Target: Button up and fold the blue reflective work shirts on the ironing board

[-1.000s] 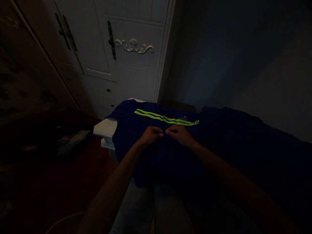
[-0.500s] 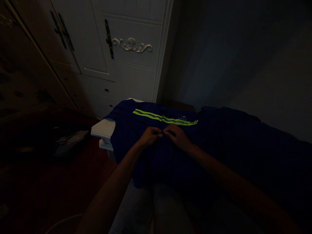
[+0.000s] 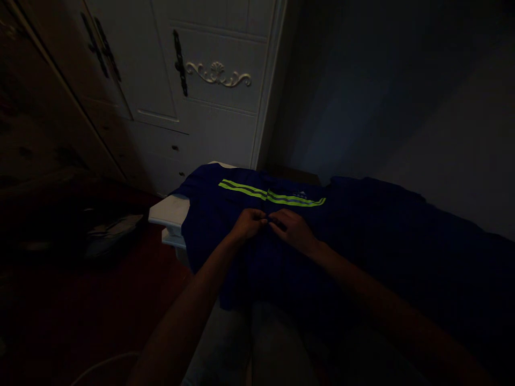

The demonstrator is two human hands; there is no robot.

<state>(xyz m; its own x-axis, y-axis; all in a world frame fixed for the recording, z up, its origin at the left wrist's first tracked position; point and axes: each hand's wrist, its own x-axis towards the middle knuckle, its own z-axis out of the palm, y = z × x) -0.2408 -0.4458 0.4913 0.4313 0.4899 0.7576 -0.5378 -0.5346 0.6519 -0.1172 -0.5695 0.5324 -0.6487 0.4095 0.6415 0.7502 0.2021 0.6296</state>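
A dark blue work jacket (image 3: 257,262) lies spread out, with a yellow-green reflective stripe (image 3: 295,201) across its chest and a small pale logo above the stripe's right half. Just below the stripe, at the centre front, my left hand (image 3: 250,222) pinches the cloth between thumb and fingers. My right hand (image 3: 292,229) pinches the same spot from the other side, its fingertips almost meeting the left ones. Any button or fastener between the fingertips is too small and dark to make out.
Under the jacket, the corner of a white table (image 3: 171,210) shows at the left. Beyond stands a white wardrobe (image 3: 219,112) with dark handles, beside a grey wall (image 3: 362,107). Dark items (image 3: 115,233) lie on the reddish floor at left. More dark blue cloth (image 3: 402,225) stretches right.
The right hand's fingertips have shifted slightly left and closed in on the left hand's at the centre front. The jacket lies as before.
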